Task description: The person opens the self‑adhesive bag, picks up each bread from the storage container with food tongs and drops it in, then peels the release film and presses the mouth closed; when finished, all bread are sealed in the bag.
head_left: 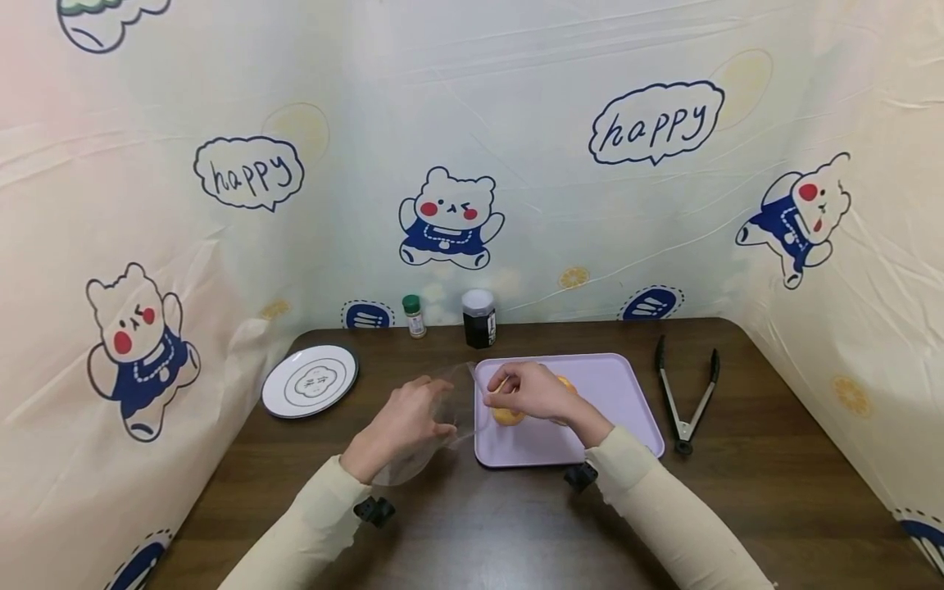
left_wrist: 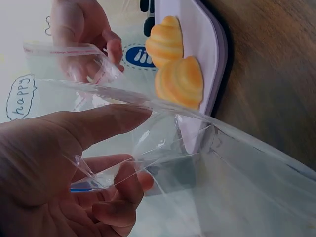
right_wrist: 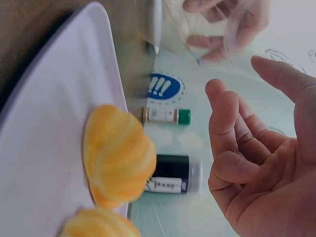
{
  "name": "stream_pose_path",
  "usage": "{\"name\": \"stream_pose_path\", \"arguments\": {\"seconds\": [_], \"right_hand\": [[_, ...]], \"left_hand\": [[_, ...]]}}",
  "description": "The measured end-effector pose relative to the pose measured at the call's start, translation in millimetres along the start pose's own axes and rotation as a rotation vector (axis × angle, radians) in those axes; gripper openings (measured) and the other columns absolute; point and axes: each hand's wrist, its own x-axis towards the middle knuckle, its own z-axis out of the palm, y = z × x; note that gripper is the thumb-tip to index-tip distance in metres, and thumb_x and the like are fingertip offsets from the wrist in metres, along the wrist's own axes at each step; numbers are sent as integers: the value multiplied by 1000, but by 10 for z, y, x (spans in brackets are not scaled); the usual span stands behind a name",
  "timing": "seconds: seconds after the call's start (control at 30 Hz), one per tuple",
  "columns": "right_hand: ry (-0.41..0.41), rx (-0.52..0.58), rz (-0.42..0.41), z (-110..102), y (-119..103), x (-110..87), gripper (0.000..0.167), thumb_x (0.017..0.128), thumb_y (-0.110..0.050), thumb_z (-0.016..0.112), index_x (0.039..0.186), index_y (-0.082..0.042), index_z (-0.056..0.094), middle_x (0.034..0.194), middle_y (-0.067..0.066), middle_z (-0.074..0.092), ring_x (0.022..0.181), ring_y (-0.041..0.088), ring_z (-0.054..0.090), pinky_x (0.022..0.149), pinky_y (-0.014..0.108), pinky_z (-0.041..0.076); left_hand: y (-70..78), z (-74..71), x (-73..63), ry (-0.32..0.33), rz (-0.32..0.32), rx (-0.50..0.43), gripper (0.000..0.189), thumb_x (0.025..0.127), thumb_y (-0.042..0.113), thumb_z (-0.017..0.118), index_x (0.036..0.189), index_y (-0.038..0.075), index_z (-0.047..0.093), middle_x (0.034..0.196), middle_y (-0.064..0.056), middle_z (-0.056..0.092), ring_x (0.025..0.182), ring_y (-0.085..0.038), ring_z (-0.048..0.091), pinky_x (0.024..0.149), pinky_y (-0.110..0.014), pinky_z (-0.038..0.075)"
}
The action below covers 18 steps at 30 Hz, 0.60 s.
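The left hand (head_left: 406, 418) gripped a clear plastic bag (left_wrist: 252, 168), its thumb laid along a fold and its other fingers bent beneath the film; this spacing seemed to part the layers. The right hand (head_left: 538, 392) hung over the tray with fingers loosely bent, thumb and forefinger apart and nothing visible between them, near the bag's flap. Whether it touched the flap, I could not tell.

Beneath the right hand, two rolls (left_wrist: 182, 81) sat on the lilac tray (head_left: 601, 385), close to the bag and probably placed for easy reach. They were golden-yellow, darker orange along rounded, spiralling ridges, and plump in shape; whether they touched was unclear.

Farther out on the dark wooden surface (head_left: 479, 524), a white plate (head_left: 283, 395) lay left, a green-capped bottle (head_left: 415, 318) and a dark jar (head_left: 478, 324) stood at the back, and tongs (head_left: 686, 431) lay spread right of the tray, apparently set aside.
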Motion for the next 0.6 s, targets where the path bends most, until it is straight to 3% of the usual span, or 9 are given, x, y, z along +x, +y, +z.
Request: {"name": "stream_pose_path", "arguments": {"seconds": [0.2,0.43,0.6], "right_hand": [[28,-11,43,-184,98,-81,22,88,-35,75,100,-16,71,89,1,69,79,29,67,64,29,55],[162,-135,78,-464,274,-194,25,90,-33,73,102,-12,71,93,4,70,79,17,62,64,28,51],[256,-229,151,-664,451,-301,26,92,-36,70,104,-13,72,95,5,71,83,18,62,66,27,48]], "left_hand": [[-36,-9,17,-5,-44,-1,65,73,35,89,129,12,64,113,-9,65,90,-19,62,82,-41,59],[-46,-38,6,2,-64,3,64,73,35,89,129,13,65,118,-12,62,89,-22,62,84,-45,60],[-54,-46,-8,3,-70,7,63,73,34,89,128,12,66,120,-14,60,87,-23,62,84,-47,60]]}}
